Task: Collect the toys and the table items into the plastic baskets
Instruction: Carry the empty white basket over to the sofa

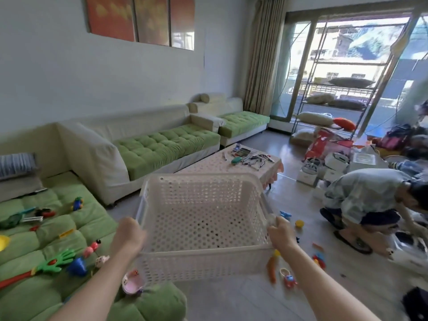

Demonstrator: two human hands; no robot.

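Note:
A white perforated plastic basket [203,258] hangs in the air in front of me, with nothing inside. My left hand [128,235] grips its left rim and my right hand [279,234] grips its right rim. Toys lie on the green sofa seat at the left: a green hand-shaped clapper [56,260], a blue toy [77,266], a pink figure [91,249] and a pink bowl [132,282]. More toys sit on the floor at the right, among them an orange carrot [271,269] and a yellow ball [299,223]. Pens and small items [251,158] cover the low table [208,164].
A green and cream L-shaped sofa [162,144] runs along the wall and the left side. A person [366,195] crouches on the floor at the right among boxes and bags [333,158]. A metal rack [333,107] stands by the glass doors.

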